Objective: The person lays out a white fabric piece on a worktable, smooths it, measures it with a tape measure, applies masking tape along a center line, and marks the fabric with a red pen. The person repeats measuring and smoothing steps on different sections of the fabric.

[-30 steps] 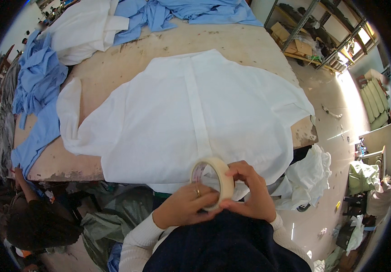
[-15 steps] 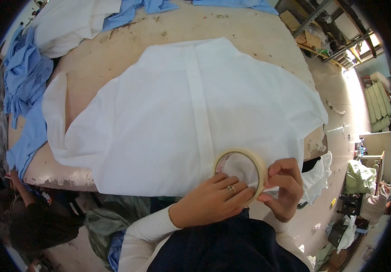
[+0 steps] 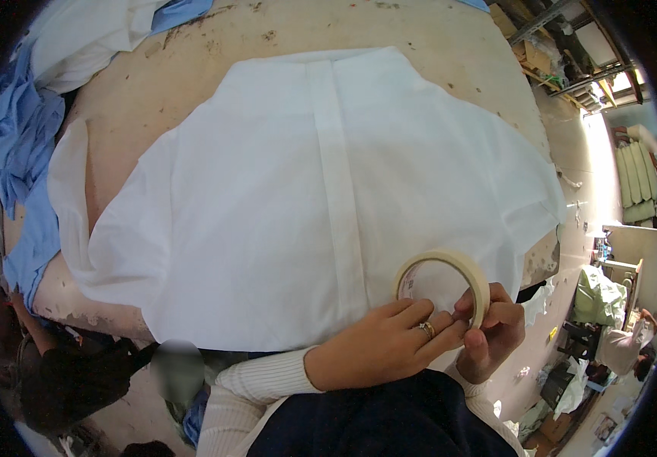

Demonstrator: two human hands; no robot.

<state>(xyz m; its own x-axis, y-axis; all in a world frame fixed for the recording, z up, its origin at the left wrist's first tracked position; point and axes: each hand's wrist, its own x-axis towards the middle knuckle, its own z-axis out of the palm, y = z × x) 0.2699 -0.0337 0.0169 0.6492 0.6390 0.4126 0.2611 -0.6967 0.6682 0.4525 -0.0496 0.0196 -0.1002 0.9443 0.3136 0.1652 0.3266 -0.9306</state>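
Observation:
A white shirt (image 3: 252, 206) lies spread, placket up, across the table in front of me, its left-hand sleeve bent back along its side. Over the shirt's lower right part, a cream roll of masking tape (image 3: 477, 283) is held on edge, tilted. My right hand (image 3: 500, 329) grips the right side of the roll, some fingers reaching inside the ring. My left hand (image 3: 385, 340), with a ring on one finger, closes on the roll's lower edge. Its fingertips are partly hidden behind the roll and the right hand.
The worn, stained table (image 3: 267, 29) has blue cloth (image 3: 23, 122) and white cloth (image 3: 96, 38) piled at its left. A co-worker (image 3: 77, 373) is at the lower left. Metal shelving (image 3: 545, 19) stands far right. Another person (image 3: 624, 344) is beside piled cloth at right.
Both hands and the tape roll have shifted to the right in the picture. My right fingers have moved further into the ring. The view has shifted slightly; the shirt appears larger.

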